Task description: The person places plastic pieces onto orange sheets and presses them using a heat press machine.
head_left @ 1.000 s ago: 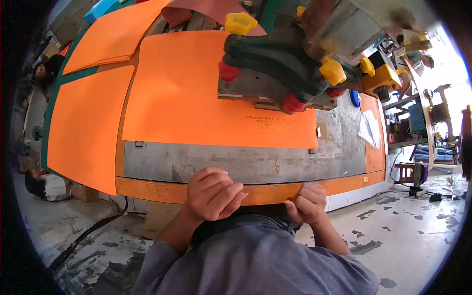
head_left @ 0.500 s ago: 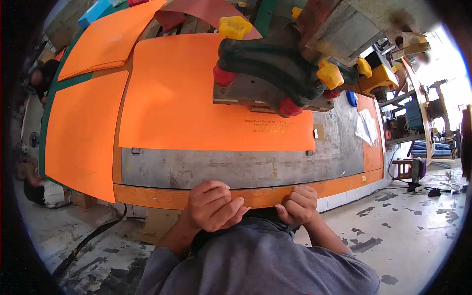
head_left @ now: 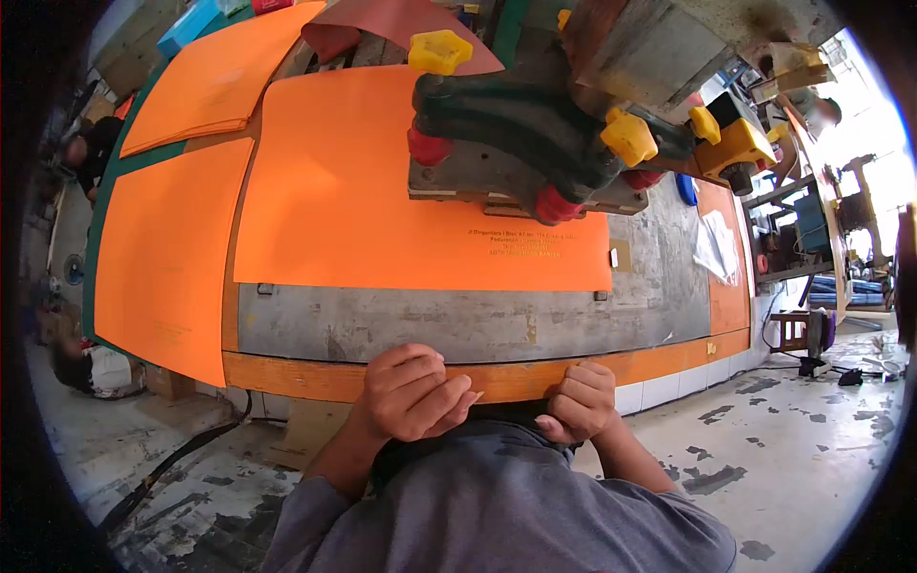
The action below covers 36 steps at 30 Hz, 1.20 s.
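Note:
Loosely curled into a fist, my left hand [head_left: 411,393] rests at the wooden front edge [head_left: 506,380] of the work table. My right hand [head_left: 581,403] is closed in the same way by that edge, a short distance to the right. Nothing shows in either hand. Beyond them a large orange sheet [head_left: 334,191] lies flat on the grey metal plate [head_left: 401,320]. Small lines of gold print run near the sheet's lower right part. A dark green press frame [head_left: 516,129] with yellow and red knobs stands over the sheet's right side.
Printed orange sheets [head_left: 172,258] lie at the left, with another orange stack [head_left: 224,81] behind them. A clear plastic bag [head_left: 712,248] lies on the right of the table. People are partly visible at the far left. A brown stool [head_left: 793,329] stands on the right.
The view has shifted slightly, so the press sits a little further left and the left sheets a little further right. My hands stay closed in nearly the same place.

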Each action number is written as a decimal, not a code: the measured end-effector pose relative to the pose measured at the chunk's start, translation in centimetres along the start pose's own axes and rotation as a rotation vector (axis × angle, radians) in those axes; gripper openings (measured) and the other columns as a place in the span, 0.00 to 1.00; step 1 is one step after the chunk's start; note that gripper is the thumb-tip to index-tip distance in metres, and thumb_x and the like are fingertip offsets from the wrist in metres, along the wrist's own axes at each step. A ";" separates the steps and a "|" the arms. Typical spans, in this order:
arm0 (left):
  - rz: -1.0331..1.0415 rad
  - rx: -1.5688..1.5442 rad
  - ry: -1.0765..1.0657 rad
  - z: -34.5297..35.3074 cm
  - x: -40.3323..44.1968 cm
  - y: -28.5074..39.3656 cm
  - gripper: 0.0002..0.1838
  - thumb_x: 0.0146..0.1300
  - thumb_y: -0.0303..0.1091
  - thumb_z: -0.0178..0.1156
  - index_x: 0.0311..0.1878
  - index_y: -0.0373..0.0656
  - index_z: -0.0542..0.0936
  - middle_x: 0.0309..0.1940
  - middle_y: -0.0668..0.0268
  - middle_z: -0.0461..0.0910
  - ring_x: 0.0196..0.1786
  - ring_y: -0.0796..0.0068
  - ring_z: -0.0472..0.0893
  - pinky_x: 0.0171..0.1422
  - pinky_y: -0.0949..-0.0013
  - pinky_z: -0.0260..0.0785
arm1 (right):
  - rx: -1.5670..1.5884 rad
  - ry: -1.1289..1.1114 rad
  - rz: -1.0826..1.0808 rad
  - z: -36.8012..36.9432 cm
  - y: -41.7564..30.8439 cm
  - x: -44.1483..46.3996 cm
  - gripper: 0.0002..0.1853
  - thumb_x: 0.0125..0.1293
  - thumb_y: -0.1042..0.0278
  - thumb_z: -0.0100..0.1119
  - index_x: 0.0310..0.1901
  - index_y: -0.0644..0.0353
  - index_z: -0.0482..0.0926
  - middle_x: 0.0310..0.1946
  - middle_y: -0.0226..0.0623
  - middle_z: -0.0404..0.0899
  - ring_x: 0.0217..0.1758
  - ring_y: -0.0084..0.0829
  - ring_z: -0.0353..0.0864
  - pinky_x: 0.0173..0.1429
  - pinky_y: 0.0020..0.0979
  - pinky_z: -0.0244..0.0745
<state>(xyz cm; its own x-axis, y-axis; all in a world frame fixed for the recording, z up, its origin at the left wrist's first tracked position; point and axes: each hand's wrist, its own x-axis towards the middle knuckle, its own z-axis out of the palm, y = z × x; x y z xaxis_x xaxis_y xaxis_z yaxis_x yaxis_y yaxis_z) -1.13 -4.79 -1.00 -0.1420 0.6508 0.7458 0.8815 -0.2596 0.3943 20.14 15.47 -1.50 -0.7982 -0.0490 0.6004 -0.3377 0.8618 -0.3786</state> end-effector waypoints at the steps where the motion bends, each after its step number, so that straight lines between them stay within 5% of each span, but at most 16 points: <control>1: 0.001 0.001 -0.002 0.0 0.1 0.0 0.06 0.67 0.31 0.66 0.37 0.39 0.86 0.21 0.68 0.82 0.27 0.68 0.83 0.40 0.61 0.82 | 0.000 0.003 0.000 -0.1 0.0 0.0 0.21 0.63 0.58 0.72 0.19 0.52 0.70 0.19 0.29 0.64 0.20 0.32 0.69 0.26 0.35 0.59; 3: 0.014 0.005 0.028 0.1 0.4 0.0 0.06 0.62 0.30 0.72 0.34 0.39 0.85 0.19 0.67 0.78 0.28 0.68 0.82 0.39 0.65 0.79 | 0.000 -0.009 -0.009 -0.2 0.0 0.0 0.21 0.63 0.58 0.73 0.19 0.53 0.70 0.19 0.29 0.64 0.20 0.32 0.68 0.26 0.35 0.58; 23: 0.016 -0.013 -0.043 0.5 0.4 -0.2 0.06 0.64 0.29 0.69 0.33 0.38 0.85 0.21 0.66 0.79 0.27 0.68 0.82 0.39 0.64 0.79 | 0.011 0.026 0.002 -0.5 -0.1 -0.1 0.22 0.65 0.57 0.72 0.20 0.53 0.69 0.20 0.31 0.65 0.22 0.34 0.69 0.26 0.37 0.61; 29: -0.015 0.006 0.003 0.5 0.3 -0.2 0.08 0.67 0.30 0.66 0.31 0.37 0.85 0.20 0.64 0.80 0.25 0.66 0.81 0.38 0.62 0.79 | 0.060 0.081 0.177 -2.3 0.1 0.2 0.20 0.66 0.58 0.67 0.21 0.57 0.72 0.19 0.33 0.65 0.20 0.37 0.69 0.25 0.39 0.60; 33: -0.025 -0.005 0.031 0.8 0.9 -0.2 0.07 0.65 0.28 0.65 0.31 0.37 0.86 0.20 0.64 0.80 0.24 0.65 0.81 0.39 0.61 0.80 | -0.374 0.142 0.350 -6.4 3.8 0.8 0.17 0.65 0.69 0.70 0.22 0.60 0.74 0.19 0.37 0.70 0.21 0.40 0.72 0.26 0.41 0.64; 36: -0.014 -0.013 0.035 0.9 1.5 0.0 0.07 0.64 0.27 0.64 0.31 0.37 0.85 0.20 0.64 0.81 0.24 0.65 0.82 0.39 0.61 0.80 | -0.628 0.167 0.679 -10.8 8.9 -0.5 0.11 0.68 0.64 0.72 0.34 0.60 0.80 0.31 0.39 0.79 0.35 0.41 0.81 0.40 0.43 0.76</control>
<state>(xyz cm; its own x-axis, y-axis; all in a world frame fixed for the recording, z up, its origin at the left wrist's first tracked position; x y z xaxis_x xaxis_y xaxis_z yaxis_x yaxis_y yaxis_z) -0.97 -3.11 -0.36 -0.1706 0.6292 0.7583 0.8735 -0.2595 0.4119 22.93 28.62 2.38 -0.6273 0.5950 0.5024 0.5436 0.7966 -0.2646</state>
